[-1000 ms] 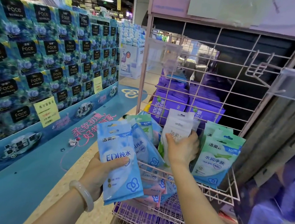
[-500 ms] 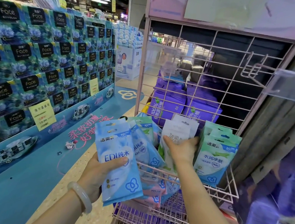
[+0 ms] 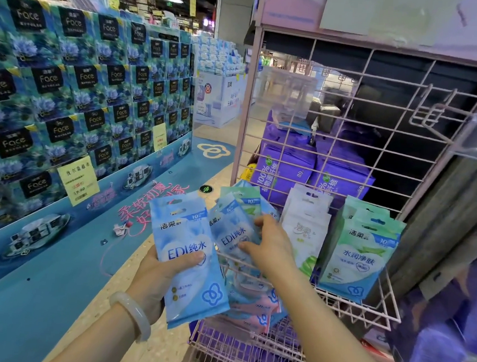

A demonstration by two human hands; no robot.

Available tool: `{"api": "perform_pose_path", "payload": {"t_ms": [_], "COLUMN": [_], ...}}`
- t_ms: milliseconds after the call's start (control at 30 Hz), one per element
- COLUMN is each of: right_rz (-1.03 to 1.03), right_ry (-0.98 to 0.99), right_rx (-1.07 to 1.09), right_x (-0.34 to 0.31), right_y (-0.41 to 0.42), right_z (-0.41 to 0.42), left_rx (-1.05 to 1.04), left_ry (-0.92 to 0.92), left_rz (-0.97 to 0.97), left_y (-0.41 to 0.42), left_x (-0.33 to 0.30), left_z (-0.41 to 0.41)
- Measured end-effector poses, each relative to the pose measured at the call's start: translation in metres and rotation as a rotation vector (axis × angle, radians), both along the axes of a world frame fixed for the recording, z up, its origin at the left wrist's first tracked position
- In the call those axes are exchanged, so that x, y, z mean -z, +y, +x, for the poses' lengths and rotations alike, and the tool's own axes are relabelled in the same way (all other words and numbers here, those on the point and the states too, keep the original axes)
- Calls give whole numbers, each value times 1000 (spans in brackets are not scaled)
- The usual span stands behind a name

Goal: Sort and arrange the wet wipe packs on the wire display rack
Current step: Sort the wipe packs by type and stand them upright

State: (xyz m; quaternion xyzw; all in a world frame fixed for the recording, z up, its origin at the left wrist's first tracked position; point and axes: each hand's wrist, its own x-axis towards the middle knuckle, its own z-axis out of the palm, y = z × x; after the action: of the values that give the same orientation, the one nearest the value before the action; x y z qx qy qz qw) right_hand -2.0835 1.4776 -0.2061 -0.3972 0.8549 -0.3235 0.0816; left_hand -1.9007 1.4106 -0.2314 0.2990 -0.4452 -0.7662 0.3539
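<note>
Moved: your right hand (image 3: 266,244) left the white packs (image 3: 303,228), now pinching a blue EDI plastic pack (image 3: 234,237) on the pink wire rack (image 3: 364,305); left hand (image 3: 161,272) grips the matching blue pack (image 3: 188,257), likely for grouping. Green packs (image 3: 357,256) stand sorted beyond.

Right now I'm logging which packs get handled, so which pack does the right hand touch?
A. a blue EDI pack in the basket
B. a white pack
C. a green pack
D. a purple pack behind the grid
A: the right hand has its fingers on the blue EDI pack in the basket, left of the white packs.
</note>
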Motion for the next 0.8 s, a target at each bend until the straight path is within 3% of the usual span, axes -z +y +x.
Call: {"api": "perform_pose_path", "payload": {"t_ms": [100, 233, 267, 333, 400, 433, 533, 667, 733, 800], "right_rz": [-101, -461, -578, -770, -702, -568, -294, -245, -207, -303], "right_ry": [-30, -175, -292, -721, -1103, -1120, -833, -604, -596, -571], "right_rx": [-30, 71, 104, 40, -114, -158, -135, -207, -300, -225], "right_x": [0, -19, -28, -45, -55, -53, -32, -18, -23, -30], "right_y": [5, 18, 23, 35, 44, 47, 45, 34, 28, 21], "right_z": [0, 4, 4, 6, 15, 22, 52, 76, 71, 52], "left_rx": [23, 57, 56, 49, 68, 107, 311, 313, 262, 177], "left_ry": [-1, -17, -24, -41, -43, -23, 83, 107, 99, 76], "left_rz": [4, -1, -11, -14, 22, 74, 250, 274, 259, 241], "left_y": [0, 2, 3, 4, 6, 8, 15, 16, 15, 11], "left_x": [1, -1, -2, -4, -3, -4, -10, -7, -7, -7], "left_z": [0, -3, -5, -8, -10, -10, -8, -2, 3, 8]}}
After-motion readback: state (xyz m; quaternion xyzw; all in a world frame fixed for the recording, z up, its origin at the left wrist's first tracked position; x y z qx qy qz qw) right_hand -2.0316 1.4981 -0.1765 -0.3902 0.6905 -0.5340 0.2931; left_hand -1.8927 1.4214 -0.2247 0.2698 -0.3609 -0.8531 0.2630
